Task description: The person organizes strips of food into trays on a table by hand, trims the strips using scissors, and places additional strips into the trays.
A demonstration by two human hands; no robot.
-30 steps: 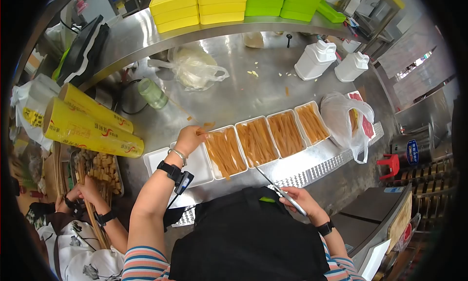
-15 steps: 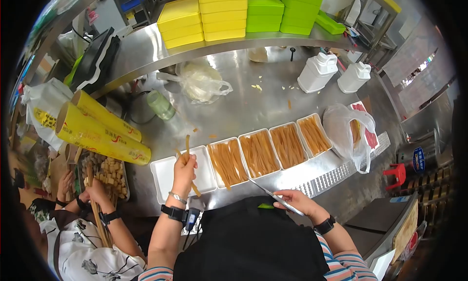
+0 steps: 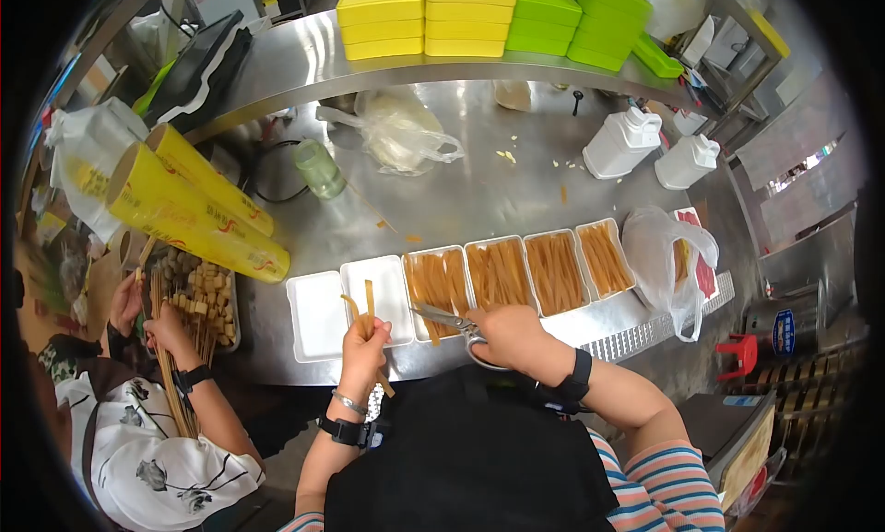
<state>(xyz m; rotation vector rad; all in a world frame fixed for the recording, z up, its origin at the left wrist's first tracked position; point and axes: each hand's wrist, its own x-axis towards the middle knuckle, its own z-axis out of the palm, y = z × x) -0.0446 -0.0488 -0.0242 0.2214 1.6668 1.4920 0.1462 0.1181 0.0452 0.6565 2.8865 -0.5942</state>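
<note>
My left hand (image 3: 366, 349) pinches a few flat brown food strips (image 3: 370, 297), whose ends stick out above and below the fingers. In my right hand (image 3: 516, 336) is a pair of scissors (image 3: 444, 317), the blades slightly apart and pointing left toward those strips. The blades lie over a white tray of brown strips (image 3: 436, 283), one of several filled trays in a row along the counter's front. Left of it stand two white trays with bare bottoms: one tray (image 3: 383, 283) behind my left hand, another tray (image 3: 316, 325) at the row's end.
A co-worker's hands (image 3: 169, 334) hold thin sticks beside a tray of cubed food (image 3: 210, 301). Yellow film rolls (image 3: 198, 214), a glass jar (image 3: 318, 170) and a plastic bag (image 3: 401, 135) lie behind. White jugs (image 3: 622, 143) and another bag (image 3: 668, 260) stand right; stacked boxes (image 3: 466, 20) sit above.
My right hand has swung the scissors left and up from the counter edge, over a filled tray near my left hand. The left hand has lowered slightly, still pinching strips. The view has shifted.
</note>
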